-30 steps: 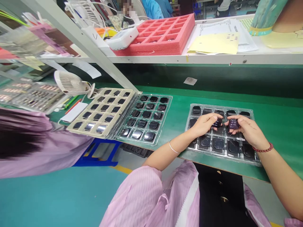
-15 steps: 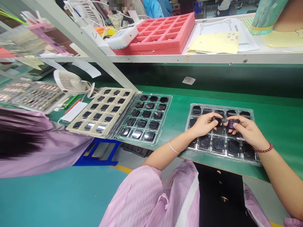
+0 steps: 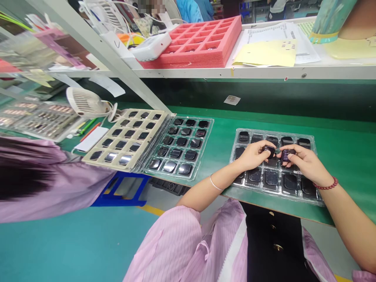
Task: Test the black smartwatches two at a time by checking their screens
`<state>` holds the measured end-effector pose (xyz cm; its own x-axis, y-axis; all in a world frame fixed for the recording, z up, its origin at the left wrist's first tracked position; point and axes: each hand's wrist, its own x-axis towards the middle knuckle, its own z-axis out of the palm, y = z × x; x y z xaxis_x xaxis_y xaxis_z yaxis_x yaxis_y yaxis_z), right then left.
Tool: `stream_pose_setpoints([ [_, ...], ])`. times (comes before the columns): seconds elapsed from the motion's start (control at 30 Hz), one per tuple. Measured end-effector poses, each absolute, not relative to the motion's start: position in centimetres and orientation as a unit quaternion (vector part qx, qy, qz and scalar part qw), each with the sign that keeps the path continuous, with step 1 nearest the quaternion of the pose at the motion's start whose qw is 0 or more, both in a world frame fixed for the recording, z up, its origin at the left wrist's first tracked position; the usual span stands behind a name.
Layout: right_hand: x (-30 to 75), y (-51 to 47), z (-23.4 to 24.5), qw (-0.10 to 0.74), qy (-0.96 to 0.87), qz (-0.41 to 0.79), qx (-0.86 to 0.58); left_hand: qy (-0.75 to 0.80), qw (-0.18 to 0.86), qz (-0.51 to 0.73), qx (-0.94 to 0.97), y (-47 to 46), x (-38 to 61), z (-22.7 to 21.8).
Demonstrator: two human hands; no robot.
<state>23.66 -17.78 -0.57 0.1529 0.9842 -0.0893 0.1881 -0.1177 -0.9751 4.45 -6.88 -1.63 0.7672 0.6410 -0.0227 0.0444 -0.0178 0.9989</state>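
Note:
My left hand (image 3: 254, 155) and my right hand (image 3: 302, 162) hover close together above a transparent blister tray (image 3: 272, 132) of dark glass-faced panels. Pinched in my left fingertips is a small dark panel (image 3: 269, 151). My right fingers hold a similar dark panel (image 3: 286, 156) with a purplish sheen. The two panels are close but apart. My hands hide the tray's middle pockets. To the left, a second transparent tray (image 3: 188, 119) of dark panels joins a beige tray (image 3: 147, 117) with more panels.
Both trays lie on a green workbench (image 3: 346, 156) beneath a white shelf (image 3: 235, 73) holding a red foam tray (image 3: 199, 55) and papers (image 3: 266, 53). A co-worker's pink sleeve (image 3: 58, 176) intrudes at left, near a small white fan (image 3: 84, 102).
My right hand has shifted slightly left, toward my left hand, and the panel in it has turned. My left hand and the trays stay nearly in place.

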Motion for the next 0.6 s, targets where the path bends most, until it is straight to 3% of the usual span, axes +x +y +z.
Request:
stream_pose_setpoints([
  [0.6,23.73,-17.76,-0.69,0.455,-0.485,0.436,-0.606,0.251,0.651,0.226,0.680,-6.85,4.47,-1.92],
])
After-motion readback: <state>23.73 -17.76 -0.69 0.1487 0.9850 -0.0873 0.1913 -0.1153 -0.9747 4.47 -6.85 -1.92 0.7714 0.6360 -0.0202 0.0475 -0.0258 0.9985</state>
